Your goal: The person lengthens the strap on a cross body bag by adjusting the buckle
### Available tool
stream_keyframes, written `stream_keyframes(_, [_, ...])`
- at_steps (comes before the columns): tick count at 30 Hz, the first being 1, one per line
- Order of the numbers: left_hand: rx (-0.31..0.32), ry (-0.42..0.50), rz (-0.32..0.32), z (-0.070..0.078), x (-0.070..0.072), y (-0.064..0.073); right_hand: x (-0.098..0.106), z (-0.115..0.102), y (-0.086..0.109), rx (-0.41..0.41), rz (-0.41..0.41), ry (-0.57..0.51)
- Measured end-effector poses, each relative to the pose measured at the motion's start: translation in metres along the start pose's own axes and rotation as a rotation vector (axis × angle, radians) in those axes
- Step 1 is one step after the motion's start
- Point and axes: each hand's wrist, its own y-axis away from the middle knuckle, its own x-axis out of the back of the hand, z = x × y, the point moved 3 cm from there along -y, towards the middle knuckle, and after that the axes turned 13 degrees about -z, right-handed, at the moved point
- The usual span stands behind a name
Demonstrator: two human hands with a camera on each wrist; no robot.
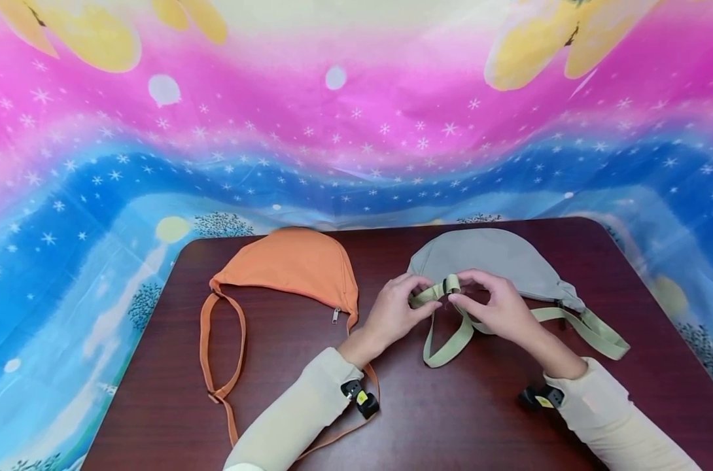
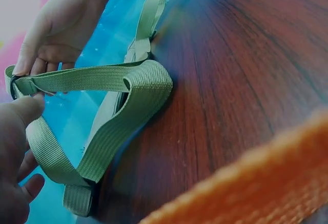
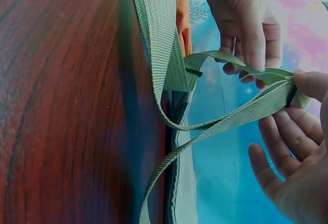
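A grey waist bag (image 1: pixel 480 255) lies on the table's right half, its light green webbing strap (image 1: pixel 451 347) looping toward the person. Both hands hold that strap up in front of the bag. My left hand (image 1: pixel 392 314) pinches the webbing between thumb and fingers. Just to its right, my right hand (image 1: pixel 498 307) grips the strap at a small black slider (image 1: pixel 446 286). From the right wrist view, the right thumb presses the folded webbing (image 3: pixel 271 93) against the slider. The left wrist view has the strap's lower loop (image 2: pixel 123 126) hanging below the hands.
An orange waist bag (image 1: pixel 297 265) lies on the left, its zipper pull (image 1: pixel 335 316) hanging at the near corner. Its orange strap (image 1: pixel 203 347) trails toward the front and passes under the left forearm. Behind the dark wooden table (image 1: pixel 439 432) hangs a colourful printed cloth (image 1: pixel 345 144).
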Motion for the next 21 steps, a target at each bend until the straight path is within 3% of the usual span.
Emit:
stream_keyframes(4, [0.002, 0.001, 0.009, 0.0004, -0.0014, -0.0022, -0.0001, 0.0011, -0.0003, -0.004, -0.015, -0.004])
stream_keyframes(9, [-0.006, -0.01, 0.012, 0.0019, -0.0006, -0.0041, -0.002, 0.0049, -0.0025, -0.013, -0.033, 0.064])
stream_keyframes(21, [0.036, -0.052, -0.074, 0.0018, 0.0005, -0.0032, -0.0082, 0.0086, -0.0064, -0.053, -0.067, 0.076])
